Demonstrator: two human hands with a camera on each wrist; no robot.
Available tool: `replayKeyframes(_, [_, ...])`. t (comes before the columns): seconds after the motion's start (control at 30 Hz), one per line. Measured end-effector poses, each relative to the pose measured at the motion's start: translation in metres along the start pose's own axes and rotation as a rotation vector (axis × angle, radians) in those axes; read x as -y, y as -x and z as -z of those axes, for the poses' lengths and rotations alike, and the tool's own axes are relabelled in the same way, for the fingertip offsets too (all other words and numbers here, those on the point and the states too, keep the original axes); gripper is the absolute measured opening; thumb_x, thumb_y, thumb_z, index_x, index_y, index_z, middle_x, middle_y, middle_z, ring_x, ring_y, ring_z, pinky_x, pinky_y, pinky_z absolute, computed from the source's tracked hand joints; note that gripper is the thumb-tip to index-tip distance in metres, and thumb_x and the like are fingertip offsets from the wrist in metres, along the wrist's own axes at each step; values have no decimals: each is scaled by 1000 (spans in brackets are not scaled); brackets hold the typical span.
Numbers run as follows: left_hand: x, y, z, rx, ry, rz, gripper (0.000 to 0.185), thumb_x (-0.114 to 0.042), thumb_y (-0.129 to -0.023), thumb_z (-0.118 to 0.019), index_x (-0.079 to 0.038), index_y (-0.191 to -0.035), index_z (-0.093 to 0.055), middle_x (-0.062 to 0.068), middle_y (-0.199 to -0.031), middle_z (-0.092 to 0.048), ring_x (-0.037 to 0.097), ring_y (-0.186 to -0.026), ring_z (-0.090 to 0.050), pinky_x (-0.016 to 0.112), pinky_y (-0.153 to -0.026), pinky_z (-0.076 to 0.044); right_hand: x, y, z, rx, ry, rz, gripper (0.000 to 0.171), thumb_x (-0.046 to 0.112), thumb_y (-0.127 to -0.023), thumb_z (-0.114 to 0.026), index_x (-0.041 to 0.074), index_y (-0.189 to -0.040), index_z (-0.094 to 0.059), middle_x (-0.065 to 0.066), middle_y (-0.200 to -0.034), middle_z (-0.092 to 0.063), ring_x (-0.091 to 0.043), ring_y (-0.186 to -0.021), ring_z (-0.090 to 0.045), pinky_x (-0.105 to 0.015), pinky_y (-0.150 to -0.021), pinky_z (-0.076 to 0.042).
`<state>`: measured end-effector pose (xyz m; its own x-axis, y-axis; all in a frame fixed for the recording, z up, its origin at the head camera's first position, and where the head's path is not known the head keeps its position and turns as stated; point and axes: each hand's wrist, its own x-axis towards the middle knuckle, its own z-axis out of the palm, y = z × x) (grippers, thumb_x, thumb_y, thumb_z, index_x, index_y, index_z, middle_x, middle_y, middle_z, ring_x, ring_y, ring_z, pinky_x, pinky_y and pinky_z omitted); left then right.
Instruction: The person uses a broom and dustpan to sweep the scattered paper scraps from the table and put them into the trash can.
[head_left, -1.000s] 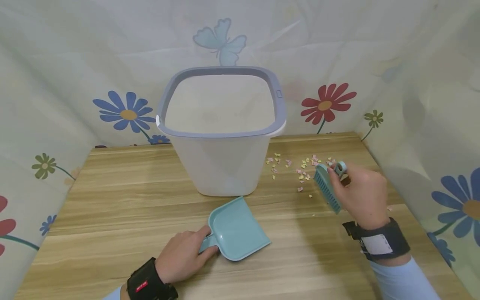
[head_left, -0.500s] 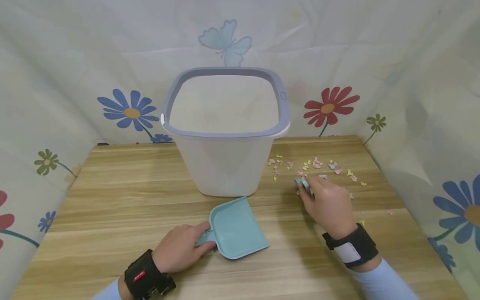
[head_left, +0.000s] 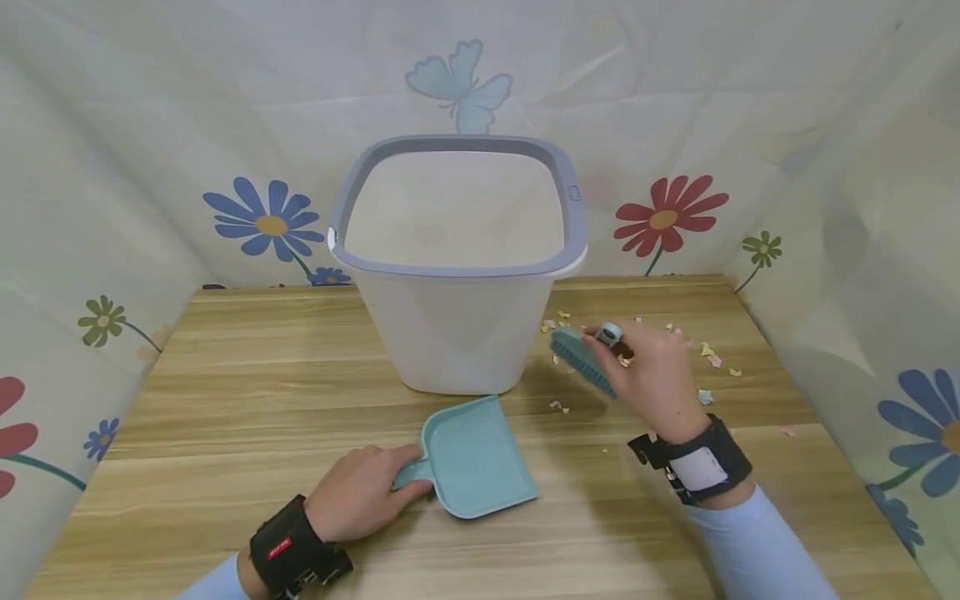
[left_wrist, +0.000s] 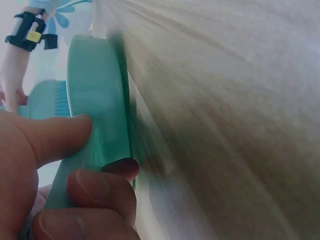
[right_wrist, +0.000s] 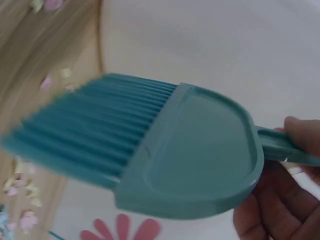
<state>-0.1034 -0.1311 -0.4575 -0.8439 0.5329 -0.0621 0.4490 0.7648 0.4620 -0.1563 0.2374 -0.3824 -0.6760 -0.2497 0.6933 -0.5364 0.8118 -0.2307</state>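
My left hand grips the handle of a teal dustpan, which lies on the table with its straight edge toward the right. The left wrist view shows the thumb and curled fingers around that handle. My right hand holds a teal hand brush by its handle, bristles tilted down, to the right of the bin. Its bristles fan out in the right wrist view. Small scraps of coloured paper lie scattered around and behind the right hand; a couple sit between brush and dustpan.
A tall white bin with a grey-blue rim stands at the back middle, just behind the dustpan. Flower-printed curtains enclose the wooden table at the back and sides.
The right hand has moved left with the brush, dipping low to the table and then rising. Some paper scraps have shifted left toward the dustpan. The left hand and dustpan hold almost still.
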Motion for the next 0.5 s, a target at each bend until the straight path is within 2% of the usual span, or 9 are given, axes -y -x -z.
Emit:
replayKeyframes(0.13, [0, 1, 0, -2, -1, -3, 28, -51, -98, -67, -30, -85, -55, -17, -65, -28, -1, -56, -34, 23, -49, -23, -15, -2, -11, 73, -18, -13, 18, 5, -85, -85, 4, -102, -79, -11, -90, -79, -23, -73, -75, -42, -64, -59])
replayKeyframes(0.27, [-1, 1, 1, -1, 3, -9, 28, -51, -98, -68, -29, -84, -55, -17, -66, -28, -1, -56, -33, 23, -50, -23, -23, 6, -22, 149, -38, 29, 23, 6, -82, -87, 9, -105, -81, -8, -95, -81, -23, -82, -77, -43, -71, -61])
replayKeyframes(0.37, [-1, 1, 1, -6, 0, -14, 29, -50, -98, -68, -29, -83, -55, -17, -66, -28, -1, -56, -33, 23, -50, -23, -20, 18, -23, 193, -31, 64, 24, 8, -81, -89, 12, -103, -83, -4, -94, -81, -18, -80, -75, -39, -69, -59])
replayKeyframes(0.5, [-1, 1, 2, -14, -15, -21, 29, -49, -98, -69, -28, -83, -55, -17, -65, -27, 0, -56, -32, 23, -50, -23, -7, 36, -16, 247, -16, 123, 31, 2, -77, -89, 13, -105, -82, -3, -99, -80, -19, -86, -74, -39, -72, -59])
